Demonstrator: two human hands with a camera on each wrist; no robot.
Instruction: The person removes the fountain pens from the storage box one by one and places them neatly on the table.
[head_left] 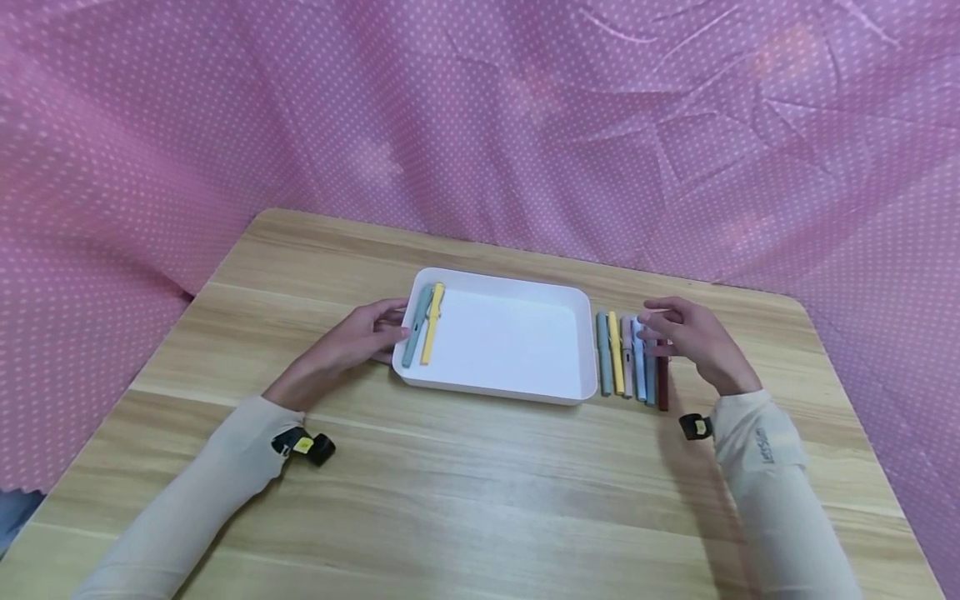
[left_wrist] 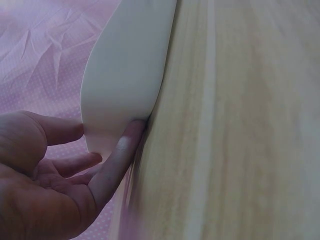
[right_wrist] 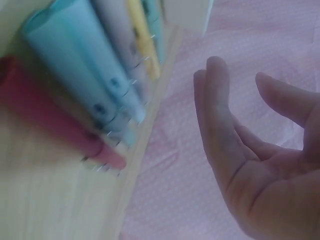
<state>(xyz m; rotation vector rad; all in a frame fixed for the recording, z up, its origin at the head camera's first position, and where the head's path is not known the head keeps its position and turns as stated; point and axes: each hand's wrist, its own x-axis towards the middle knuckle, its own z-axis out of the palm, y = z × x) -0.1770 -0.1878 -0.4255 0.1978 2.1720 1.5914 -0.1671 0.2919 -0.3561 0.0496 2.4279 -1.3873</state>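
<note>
A shallow white tray (head_left: 510,342) stands mid-table, with a grey-green pen (head_left: 415,340) and a yellow pen (head_left: 430,337) lying along its left side. My left hand (head_left: 369,332) holds the tray's left end, thumb at the rim and a fingertip low on the outer wall in the left wrist view. My right hand (head_left: 693,337) hovers over the right end of a row of pens, fingers slightly bent and holding nothing. That row has a grey-green pen (head_left: 603,358), a yellow pen (head_left: 616,358), a lilac pen (head_left: 627,371), two bluish pens and a dark red pen (right_wrist: 55,115).
The pens stand side by side just right of the tray, their ends towards the table's back edge. Behind the wooden table (head_left: 480,492) hangs a pink dotted cloth (head_left: 465,125). A black wrist camera sits on each sleeve.
</note>
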